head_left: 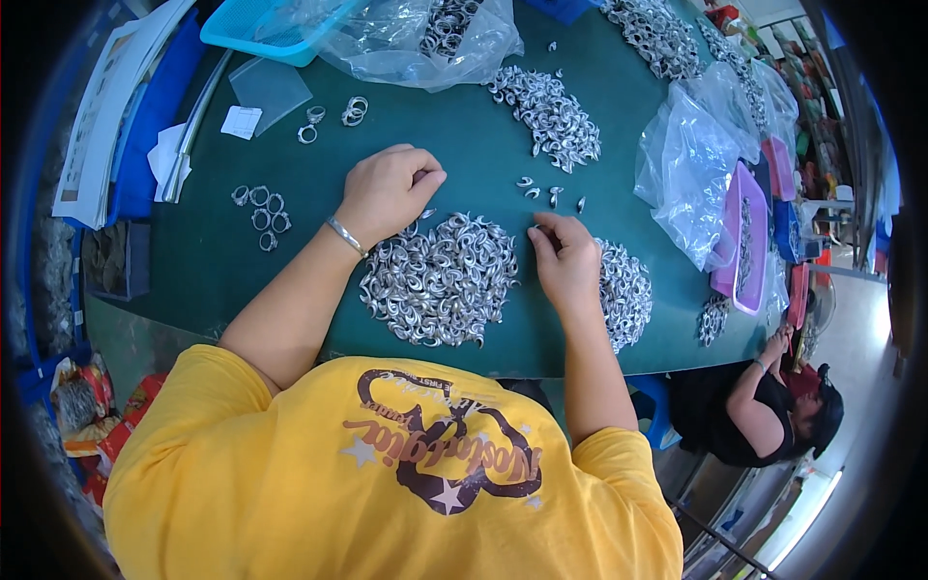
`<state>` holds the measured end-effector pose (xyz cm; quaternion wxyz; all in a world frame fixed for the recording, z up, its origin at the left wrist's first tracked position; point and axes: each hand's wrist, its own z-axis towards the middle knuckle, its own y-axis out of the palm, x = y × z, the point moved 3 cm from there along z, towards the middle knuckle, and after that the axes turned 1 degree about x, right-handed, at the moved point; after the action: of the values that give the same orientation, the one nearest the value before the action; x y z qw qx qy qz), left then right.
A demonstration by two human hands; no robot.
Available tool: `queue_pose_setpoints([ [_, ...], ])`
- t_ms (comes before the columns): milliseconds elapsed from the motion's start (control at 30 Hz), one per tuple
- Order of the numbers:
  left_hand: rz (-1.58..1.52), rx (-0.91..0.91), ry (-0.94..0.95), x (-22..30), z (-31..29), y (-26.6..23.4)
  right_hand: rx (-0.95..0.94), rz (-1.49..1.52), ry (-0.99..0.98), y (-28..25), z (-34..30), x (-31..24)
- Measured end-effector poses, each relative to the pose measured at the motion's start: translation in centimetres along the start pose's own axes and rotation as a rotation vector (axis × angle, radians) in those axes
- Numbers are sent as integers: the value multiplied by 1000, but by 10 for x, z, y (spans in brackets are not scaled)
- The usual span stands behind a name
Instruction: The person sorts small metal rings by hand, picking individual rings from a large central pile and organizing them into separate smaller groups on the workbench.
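A large pile of small silver crescent-shaped metal pieces (440, 280) lies on the green table in front of me. My left hand (390, 190) is at the pile's far left edge with its fingers curled in; whatever they hold is hidden. A loose piece rests just below its fingertips. To the right of the pile, my right hand (567, 259) rests with fingers bent and thumb close to the index finger. Anything in it cannot be made out. Beside this wrist lies a second pile of silver pieces (625, 295). A few single pieces (555, 195) sit beyond the right hand.
Several silver rings (261, 220) lie at the left, with more near a clear plastic sheet (271, 94). Another pile (551, 116) is farther back. A turquoise basket (256, 34), plastic bags (681, 164) and a pink tray (744, 237) stand around. A co-worker (764, 416) sits at the right.
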<state>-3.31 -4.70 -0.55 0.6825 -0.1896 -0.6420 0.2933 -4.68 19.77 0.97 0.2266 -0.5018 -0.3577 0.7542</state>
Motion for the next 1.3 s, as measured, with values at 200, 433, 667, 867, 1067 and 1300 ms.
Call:
queue_pose_setpoints([
  [200,6,10,-2,-2,0,0,-237,500,321,1,0,-13],
  [433,1,5,7,1,1,-1,155,-175,-236,6,32,-6],
  [667,14,8,11,1,0,-1,145,-276,-216,3,24,-1],
  [867,10,-13,-13,1,-1,0,70,-179,-249,5,6,-7],
  [1067,-2,15,22,1,0,0,39,-409,-17,-48,-2,17],
  [1300,33,-5,18,3,1,1,184,-288,-191,-7,22,14],
])
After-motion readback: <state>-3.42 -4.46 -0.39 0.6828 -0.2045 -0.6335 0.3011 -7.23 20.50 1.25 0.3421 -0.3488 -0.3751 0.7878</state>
